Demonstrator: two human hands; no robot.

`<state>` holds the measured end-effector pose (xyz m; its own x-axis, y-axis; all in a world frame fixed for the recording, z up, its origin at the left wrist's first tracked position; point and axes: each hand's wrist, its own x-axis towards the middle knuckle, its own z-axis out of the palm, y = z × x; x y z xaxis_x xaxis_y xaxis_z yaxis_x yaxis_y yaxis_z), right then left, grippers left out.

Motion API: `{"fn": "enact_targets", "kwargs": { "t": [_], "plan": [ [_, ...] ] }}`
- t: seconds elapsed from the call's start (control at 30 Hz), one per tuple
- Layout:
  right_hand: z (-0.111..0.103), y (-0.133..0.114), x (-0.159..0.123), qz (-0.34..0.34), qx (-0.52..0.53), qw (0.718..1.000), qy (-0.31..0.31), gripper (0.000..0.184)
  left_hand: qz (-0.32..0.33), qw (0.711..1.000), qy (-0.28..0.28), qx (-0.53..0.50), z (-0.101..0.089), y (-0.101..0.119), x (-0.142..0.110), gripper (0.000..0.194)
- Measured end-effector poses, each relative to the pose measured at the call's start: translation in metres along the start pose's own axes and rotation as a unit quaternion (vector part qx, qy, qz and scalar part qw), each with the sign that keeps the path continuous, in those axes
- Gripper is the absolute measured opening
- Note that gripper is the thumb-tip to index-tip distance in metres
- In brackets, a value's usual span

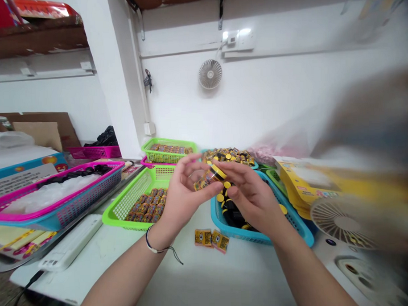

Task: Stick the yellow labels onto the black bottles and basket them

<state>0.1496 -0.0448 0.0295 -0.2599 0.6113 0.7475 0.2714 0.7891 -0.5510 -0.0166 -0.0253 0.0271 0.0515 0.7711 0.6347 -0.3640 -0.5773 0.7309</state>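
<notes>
My left hand [187, 193] and my right hand [250, 196] hold a small labelled bottle [209, 178] between them above the white table. Its yellow cap sits on top, with my right fingers against it. Just below my right hand stands a blue plastic basket [257, 237] holding dark bottles and loose yellow caps [220, 197]. Under my left hand is a green basket [129, 213] of small labelled bottles lying on their sides. Two small yellow packets [211, 240] lie on the table between my wrists.
Further back stand a green basket [168, 149] and a heaped basket of yellow-capped bottles [228, 156]. A pink-and-blue basket [58, 198] holds plastic bags at left. A yellow box [305, 185] and a spinning desk fan [343, 221] stand at right, with a phone [362, 272] near them.
</notes>
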Motion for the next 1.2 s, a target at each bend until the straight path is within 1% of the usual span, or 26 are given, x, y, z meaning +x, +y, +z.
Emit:
{"fn": "enact_targets", "kwargs": {
  "t": [0.07, 0.1, 0.13, 0.2, 0.27, 0.33, 0.37, 0.43, 0.47, 0.5, 0.53, 0.6, 0.7, 0.77, 0.8, 0.83, 0.97, 1.03, 1.1, 1.2],
  "plan": [
    [0.005, 0.000, 0.000, -0.060, -0.082, 0.995, -0.020, 0.057, -0.035, 0.998, 0.011, -0.045, 0.002, -0.001, -0.001, 0.066],
    [0.007, 0.001, 0.000, -0.094, -0.133, 0.987, -0.014, 0.062, -0.050, 0.997, 0.013, -0.065, 0.002, -0.001, -0.001, 0.067],
    [0.010, 0.002, 0.000, -0.127, -0.183, 0.975, 0.004, 0.063, -0.065, 0.994, 0.013, -0.082, 0.003, -0.001, -0.001, 0.069],
    [0.014, 0.006, 0.000, -0.178, -0.264, 0.946, 0.057, 0.058, -0.091, 0.990, 0.008, -0.106, 0.004, -0.001, -0.002, 0.071],
    [0.016, 0.009, 0.001, -0.202, -0.306, 0.926, 0.090, 0.056, -0.106, 0.987, 0.006, -0.118, 0.003, 0.000, -0.003, 0.074],
    [0.017, 0.009, 0.001, -0.210, -0.300, 0.926, 0.092, 0.056, -0.142, 0.982, -0.020, -0.127, 0.002, 0.002, -0.003, 0.077],
    [0.017, 0.008, 0.001, -0.213, -0.283, 0.931, 0.087, 0.056, -0.174, 0.974, -0.052, -0.134, 0.000, 0.003, -0.003, 0.079],
    [0.019, 0.005, 0.001, -0.211, -0.237, 0.946, 0.067, 0.058, -0.243, 0.949, -0.127, -0.155, -0.002, 0.004, -0.003, 0.080],
    [0.020, 0.003, 0.000, -0.207, -0.216, 0.953, 0.053, 0.059, -0.267, 0.936, -0.159, -0.165, -0.002, 0.004, -0.003, 0.081],
    [0.022, 0.002, 0.000, -0.205, -0.200, 0.957, 0.041, 0.060, -0.278, 0.929, -0.179, -0.169, -0.003, 0.004, -0.003, 0.080],
    [0.023, 0.002, 0.000, -0.205, -0.193, 0.959, 0.035, 0.061, -0.277, 0.928, -0.188, -0.161, -0.003, 0.005, -0.004, 0.079],
    [0.025, 0.004, -0.001, -0.224, -0.217, 0.949, 0.042, 0.061, -0.253, 0.945, -0.183, -0.099, -0.004, 0.006, -0.005, 0.077],
    [0.025, 0.008, -0.002, -0.283, -0.307, 0.907, 0.059, 0.056, -0.166, 0.974, -0.143, 0.052, -0.005, 0.010, -0.006, 0.084],
    [0.024, 0.011, -0.003, -0.306, -0.338, 0.888, 0.061, 0.054, -0.111, 0.980, -0.121, 0.109, -0.006, 0.013, -0.008, 0.088],
    [0.024, 0.011, -0.003, -0.310, -0.336, 0.887, 0.063, 0.054, -0.101, 0.980, -0.125, 0.113, -0.006, 0.015, -0.008, 0.089],
    [0.024, 0.011, -0.003, -0.311, -0.322, 0.892, 0.068, 0.054, -0.104, 0.979, -0.142, 0.106, -0.006, 0.017, -0.008, 0.089],
    [0.027, 0.007, -0.002, -0.315, -0.237, 0.916, 0.072, 0.058, -0.150, 0.957, -0.246, 0.020, -0.009, 0.022, -0.008, 0.093],
    [0.028, 0.005, -0.003, -0.316, -0.224, 0.919, 0.066, 0.059, -0.167, 0.947, -0.272, -0.019, -0.010, 0.022, -0.007, 0.094],
    [0.027, 0.003, -0.003, -0.317, -0.235, 0.917, 0.066, 0.058, -0.172, 0.948, -0.267, -0.027, -0.010, 0.023, -0.006, 0.094],
    [0.024, 0.004, -0.005, -0.319, -0.252, 0.912, 0.059, 0.054, -0.154, 0.960, -0.233, 0.027, -0.008, 0.025, -0.008, 0.100]
  ]
}}
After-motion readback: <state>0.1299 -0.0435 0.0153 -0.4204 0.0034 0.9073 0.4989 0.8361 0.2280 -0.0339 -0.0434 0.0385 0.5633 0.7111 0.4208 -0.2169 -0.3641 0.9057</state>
